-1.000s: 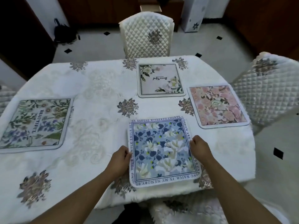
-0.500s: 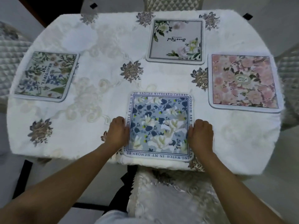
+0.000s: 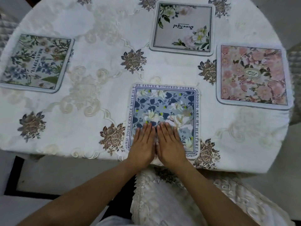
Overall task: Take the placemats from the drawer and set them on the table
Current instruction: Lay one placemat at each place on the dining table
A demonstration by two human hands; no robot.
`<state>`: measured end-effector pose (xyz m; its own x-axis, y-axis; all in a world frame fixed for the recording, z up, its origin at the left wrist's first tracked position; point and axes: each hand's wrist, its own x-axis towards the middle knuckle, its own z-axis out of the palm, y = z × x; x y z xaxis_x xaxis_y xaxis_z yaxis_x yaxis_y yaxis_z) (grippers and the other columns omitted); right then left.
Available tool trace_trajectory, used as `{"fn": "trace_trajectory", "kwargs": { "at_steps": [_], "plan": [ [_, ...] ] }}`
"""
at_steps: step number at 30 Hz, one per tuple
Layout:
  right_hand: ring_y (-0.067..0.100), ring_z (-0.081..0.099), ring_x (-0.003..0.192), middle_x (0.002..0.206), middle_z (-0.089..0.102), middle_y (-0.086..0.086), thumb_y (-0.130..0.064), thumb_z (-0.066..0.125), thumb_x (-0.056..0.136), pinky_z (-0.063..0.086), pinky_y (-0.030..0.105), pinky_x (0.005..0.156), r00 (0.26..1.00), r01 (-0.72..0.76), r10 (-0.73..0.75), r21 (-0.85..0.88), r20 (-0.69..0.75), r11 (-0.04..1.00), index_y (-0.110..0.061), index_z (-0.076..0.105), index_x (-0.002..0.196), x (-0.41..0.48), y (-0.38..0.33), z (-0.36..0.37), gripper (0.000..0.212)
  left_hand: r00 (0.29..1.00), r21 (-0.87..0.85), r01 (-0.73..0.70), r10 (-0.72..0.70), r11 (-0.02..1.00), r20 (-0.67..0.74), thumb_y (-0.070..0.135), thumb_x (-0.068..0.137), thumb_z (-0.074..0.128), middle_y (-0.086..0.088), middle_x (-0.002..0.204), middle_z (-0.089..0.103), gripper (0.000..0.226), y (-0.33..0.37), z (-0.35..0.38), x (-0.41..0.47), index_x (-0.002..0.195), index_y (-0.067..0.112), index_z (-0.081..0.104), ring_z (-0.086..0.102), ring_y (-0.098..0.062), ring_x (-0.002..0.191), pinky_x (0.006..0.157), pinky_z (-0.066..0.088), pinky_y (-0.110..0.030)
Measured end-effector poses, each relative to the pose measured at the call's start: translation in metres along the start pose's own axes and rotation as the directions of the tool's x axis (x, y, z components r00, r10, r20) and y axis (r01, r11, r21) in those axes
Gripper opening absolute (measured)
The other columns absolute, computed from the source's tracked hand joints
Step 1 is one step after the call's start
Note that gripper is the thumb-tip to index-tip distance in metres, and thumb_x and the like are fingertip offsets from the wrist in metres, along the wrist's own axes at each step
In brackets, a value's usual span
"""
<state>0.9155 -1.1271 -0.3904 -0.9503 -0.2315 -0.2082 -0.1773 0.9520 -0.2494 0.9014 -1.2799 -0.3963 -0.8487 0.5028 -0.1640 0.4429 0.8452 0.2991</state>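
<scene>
A blue floral placemat [image 3: 164, 105] with a lettered border lies flat at the near edge of the round table [image 3: 101, 98]. My left hand [image 3: 143, 144] and my right hand [image 3: 169, 143] lie side by side on its near half, fingers straight, palms pressing down. Three more placemats lie on the white embroidered cloth: a green botanical one [image 3: 35, 62] at the left, a white rose one [image 3: 183, 27] at the far side, and a pink floral one [image 3: 253, 75] at the right.
A chair with a cream embroidered cover [image 3: 187, 198] stands just below the table edge in front of me. Quilted chair backs show at the left edge [image 3: 6, 31] and right edge [image 3: 295, 75]. Pale floor lies to the lower left.
Both hands left the blue placemat's side edges and came together flat on its near middle. The view has tilted further down over the table.
</scene>
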Motion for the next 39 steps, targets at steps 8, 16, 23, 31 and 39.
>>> {"fn": "trace_trajectory", "kwargs": {
  "at_steps": [8,16,23,31,39],
  "plan": [
    [0.025,0.002,0.151,0.162,0.011,0.013,-0.039,0.034,0.097,0.013,0.045,0.121,0.991,-0.133,0.133,0.028,-0.013,0.991,-0.005,0.015,0.154,-0.035,0.066,-0.014,0.069,0.999,0.029,0.034,-0.034,0.999,0.007,0.042,0.101,0.025,-0.017,0.161,0.010,0.065,-0.040,-0.010,-0.016,0.152,0.002,0.013,0.004,-0.027,0.150,0.121,0.011,-0.045],
    [0.026,0.001,0.151,0.162,0.012,0.015,-0.039,0.026,0.098,0.005,0.046,0.122,0.993,-0.116,0.116,0.050,-0.002,0.992,-0.004,0.017,0.153,-0.026,0.064,-0.030,0.066,0.997,-0.028,0.070,-0.069,0.997,0.025,0.044,0.102,0.026,-0.020,0.160,0.002,0.069,-0.048,-0.018,-0.016,0.152,0.001,0.005,-0.006,-0.029,0.149,0.120,0.005,-0.045],
    [0.024,-0.002,0.151,0.163,0.006,0.012,-0.042,0.008,0.092,-0.002,0.041,0.122,1.000,-0.015,0.014,0.121,0.008,0.993,-0.007,0.008,0.154,0.087,0.025,-0.047,0.071,0.999,-0.040,-0.030,0.031,0.999,0.015,0.029,0.097,0.022,-0.032,0.156,0.010,0.065,-0.031,-0.035,0.103,0.148,-0.009,0.011,0.003,-0.044,0.146,0.118,0.013,-0.059],
    [0.026,0.005,0.151,0.162,0.013,0.013,-0.039,0.012,0.095,0.003,0.041,0.123,1.000,0.011,-0.010,0.074,-0.012,0.997,-0.006,0.012,0.154,0.154,0.042,-0.048,0.068,0.998,0.040,-0.062,0.062,0.997,0.002,0.026,0.096,0.026,-0.032,0.153,0.023,0.062,-0.064,-0.044,0.160,0.146,-0.010,0.023,0.015,-0.044,0.145,0.120,0.010,-0.052],
    [0.026,0.001,0.151,0.163,0.008,0.014,-0.038,0.021,0.100,0.003,0.042,0.122,0.993,-0.082,0.085,0.039,-0.083,0.996,-0.007,0.006,0.154,0.144,0.104,-0.053,0.064,0.992,0.029,0.121,-0.119,0.992,-0.046,0.045,0.102,0.021,-0.021,0.161,0.002,0.068,-0.095,-0.056,0.160,0.152,0.001,0.004,-0.004,-0.031,0.149,0.121,-0.001,-0.044]
  ]
}}
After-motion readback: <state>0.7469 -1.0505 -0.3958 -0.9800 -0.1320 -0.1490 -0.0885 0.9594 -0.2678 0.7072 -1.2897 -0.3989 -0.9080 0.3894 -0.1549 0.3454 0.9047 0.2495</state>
